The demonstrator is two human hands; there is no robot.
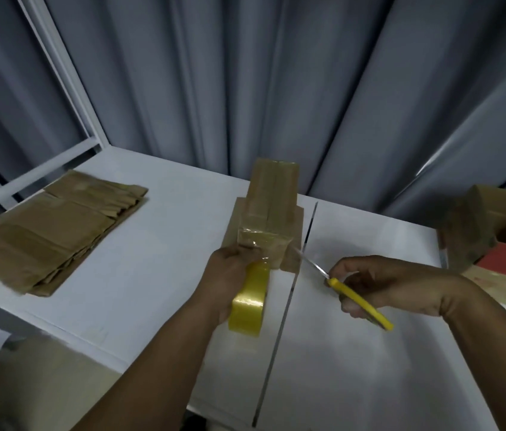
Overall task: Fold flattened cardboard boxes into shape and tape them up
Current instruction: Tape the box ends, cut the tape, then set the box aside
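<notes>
The formed cardboard box [272, 194] lies on the white desk [152, 275] just in front of the person, its near end wrapped in clear tape. The left hand [230, 269] grips the yellow tape roll [248, 303] and presses against that near end, with a short run of tape stretched from box to roll. The right hand [379, 284] curls around the yellow-handled scissors [354, 295], whose blade tips point at the box's near right corner.

The step appears to be cutting the tape free. To do it well:

1. Pull the roll slightly away so the strip is taut.
2. Bring the blades across the strip close to the box, clear of the left fingers.
3. Smooth the loose tail flat.

A stack of flattened boxes [49, 225] waits well apart on the left.
</notes>
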